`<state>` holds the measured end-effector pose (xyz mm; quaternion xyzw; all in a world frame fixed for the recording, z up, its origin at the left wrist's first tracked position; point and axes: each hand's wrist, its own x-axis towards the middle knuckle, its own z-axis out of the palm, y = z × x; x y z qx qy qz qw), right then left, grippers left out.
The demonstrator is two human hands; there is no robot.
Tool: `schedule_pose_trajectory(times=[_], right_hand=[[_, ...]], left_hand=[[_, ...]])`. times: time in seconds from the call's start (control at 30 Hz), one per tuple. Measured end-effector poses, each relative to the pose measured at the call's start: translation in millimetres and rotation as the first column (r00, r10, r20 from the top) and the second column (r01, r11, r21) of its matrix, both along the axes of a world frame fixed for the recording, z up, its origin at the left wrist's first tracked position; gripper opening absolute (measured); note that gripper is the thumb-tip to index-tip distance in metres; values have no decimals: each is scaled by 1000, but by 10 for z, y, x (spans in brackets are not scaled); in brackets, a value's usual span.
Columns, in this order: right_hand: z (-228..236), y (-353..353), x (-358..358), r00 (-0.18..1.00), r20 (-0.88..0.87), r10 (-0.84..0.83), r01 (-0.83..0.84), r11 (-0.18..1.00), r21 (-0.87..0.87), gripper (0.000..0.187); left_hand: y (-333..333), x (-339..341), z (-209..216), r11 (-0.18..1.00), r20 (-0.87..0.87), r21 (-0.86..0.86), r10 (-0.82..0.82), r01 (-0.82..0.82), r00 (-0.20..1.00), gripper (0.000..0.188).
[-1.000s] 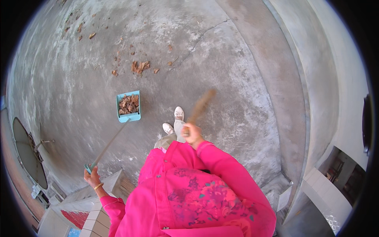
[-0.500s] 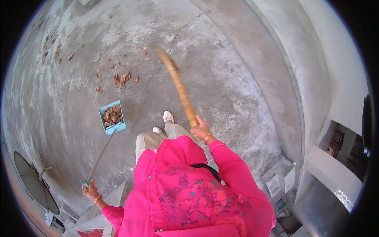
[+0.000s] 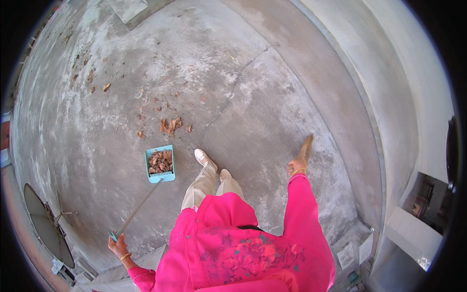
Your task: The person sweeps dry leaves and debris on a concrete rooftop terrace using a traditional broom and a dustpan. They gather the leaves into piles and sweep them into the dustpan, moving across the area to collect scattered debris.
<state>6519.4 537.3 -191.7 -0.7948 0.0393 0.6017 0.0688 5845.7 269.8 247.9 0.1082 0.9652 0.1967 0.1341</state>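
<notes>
My left hand [image 3: 118,247] is wrapped round the top of a long thin handle that runs to a light-blue dustpan [image 3: 169,177]. The dustpan rests on the concrete, with a comb-like toothed edge on the side nearest me. Crumpled brown dry leaves [image 3: 160,161] fill its middle. Out to the right, my right hand [image 3: 296,167] is closed round a straw-coloured broom [image 3: 305,147], seen foreshortened and slightly blurred. Ahead of the dustpan lies a small pile of dry leaves [image 3: 171,126], with smaller bits scattered round it.
More loose leaves [image 3: 106,87] are strewn at the far left of the concrete floor [image 3: 253,112]. A dark satellite dish [image 3: 46,226] stands at the left. A raised ledge and pale wall [image 3: 389,82] curve along the right. A flat slab [image 3: 129,9] lies at the far edge.
My right hand has swung the broom to the right, away from the leaves. My feet have shifted in their stance. My view has turned, so the dustpan and leaves appear lower and further right.
</notes>
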Motion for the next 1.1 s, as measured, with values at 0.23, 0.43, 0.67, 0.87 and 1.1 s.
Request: schedule_pose_trajectory(times=[0.23, 0.43, 0.67, 0.87, 1.1], right_hand=[[941, 2, -3213, 975, -204, 89, -33, 964, 265, 48], [1418, 708, -4214, 761, -508, 403, -266, 909, 322, 79], [1533, 1727, -3435, 726, -222, 651, -432, 683, 589, 68], [1201, 2973, -2590, 904, -67, 421, -365, 846, 389, 35], [295, 4074, -2640, 944, -216, 249, -182, 941, 287, 17]], left_hand=[[163, -44, 68, 998, 27, 45, 50, -52, 998, 23], [418, -90, -39, 992, 16, 54, 117, -118, 993, 24], [733, -100, -134, 987, -6, 57, 154, -153, 988, 27], [1272, 221, -238, 971, -69, 23, 239, -238, 969, 25], [2030, 595, -222, 927, -106, 79, 373, -366, 922, 25]])
